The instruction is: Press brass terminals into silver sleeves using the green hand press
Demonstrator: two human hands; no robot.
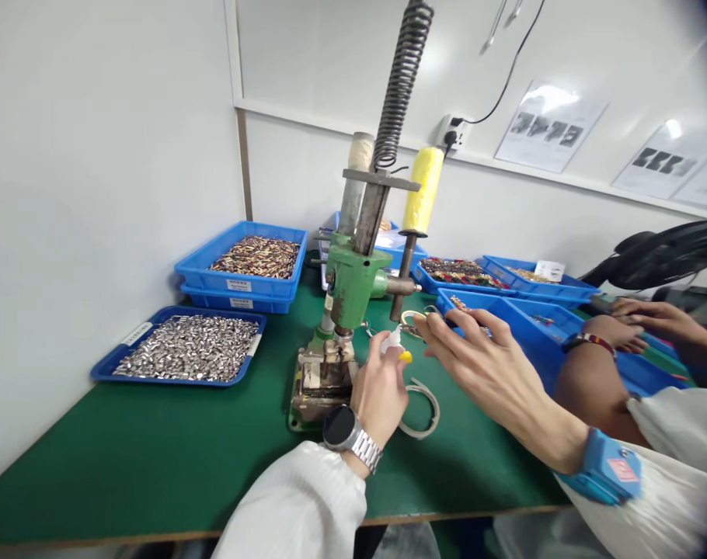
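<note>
My left hand (381, 392), with a watch on its wrist, is closed around a small white plastic piece (393, 340) that shows a yellow end (405, 357). It is just right of the base of a green hand press (353, 291). My right hand (485, 369), wearing a blue wrist band, reaches in from the right with fingers bent together near the white piece. A small metallic bit shows at its fingertips, too small to name. Behind the fingertips is a pale yellow ring (409, 317). On the green table (214, 458) lies a clear coiled tube (435, 411).
A blue tray (245, 378) of silvery metal parts and stacked blue trays (237, 286) of brownish parts stand left of the press. More blue bins (528, 341) line the right. The press's yellow handle (424, 190) sticks up. A co-worker's hands (650, 322) are at the far right.
</note>
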